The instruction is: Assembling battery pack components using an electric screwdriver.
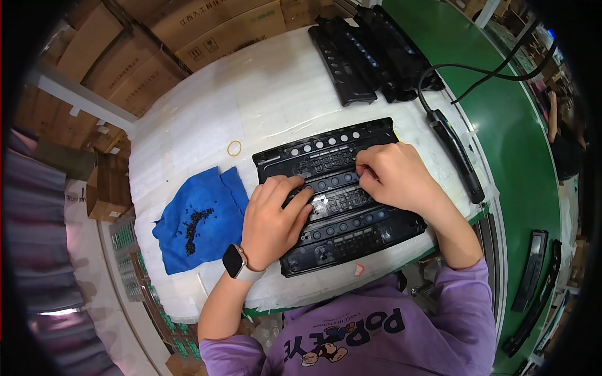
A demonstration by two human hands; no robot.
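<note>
Several long black plastic panels lie side by side in front of me, with rows of round buttons or holes and moulded frames. At the left end of the middle panel, my left hand curls its fingers onto the edge; it wears a watch. My right hand is closed over the right part of the panels, thumb and fingertips pinched together. Whatever sits in that pinch is too small or hidden. Left of my left hand, a blue cloth bears a heap of tiny black parts, apparently screws.
A black corded electric screwdriver lies to the right. More black panels are stacked at the back. A yellow rubber band rests on the white padded table. Cardboard boxes stand behind; a green surface runs along the right.
</note>
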